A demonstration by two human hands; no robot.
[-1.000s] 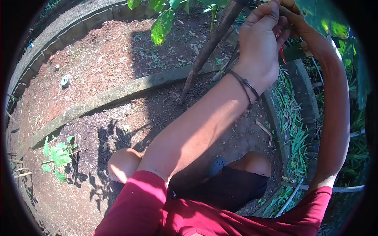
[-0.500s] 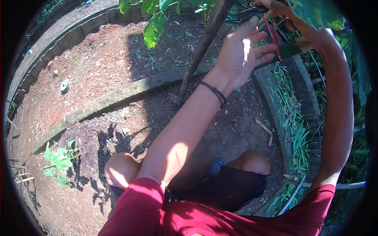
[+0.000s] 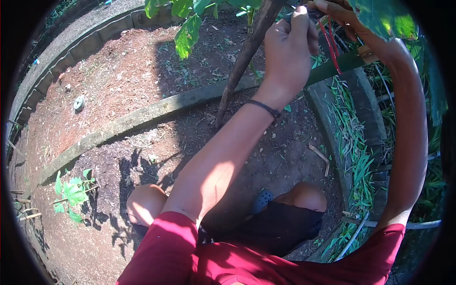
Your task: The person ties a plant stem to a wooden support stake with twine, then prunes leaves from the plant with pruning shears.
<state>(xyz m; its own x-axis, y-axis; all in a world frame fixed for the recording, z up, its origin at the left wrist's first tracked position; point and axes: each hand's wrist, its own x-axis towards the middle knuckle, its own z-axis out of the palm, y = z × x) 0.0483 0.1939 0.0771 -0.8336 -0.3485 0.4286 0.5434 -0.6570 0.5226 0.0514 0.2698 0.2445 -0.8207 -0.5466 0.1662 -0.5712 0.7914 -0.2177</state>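
Observation:
My left hand is raised beside a dark wooden stake. Its fingers are curled in and the thumb points up; whatever lies between them is hidden. My right hand is close by at the top edge, partly behind a large green leaf. Its fingertips are pinched together where a red string runs up to them. The string hangs in a loop across a green bamboo pole, which passes behind my left hand. The fingertips of both hands are near each other.
A curved concrete border crosses the soil. A small leafy plant grows at the left, and a pale round spool-like object lies beyond the border. Grass and thin poles are on the right. My knees are below my arms.
My left hand has gone from stretched, spread fingers to curled ones, turning over and rising slightly toward the stake. My right hand stays nearly where it was.

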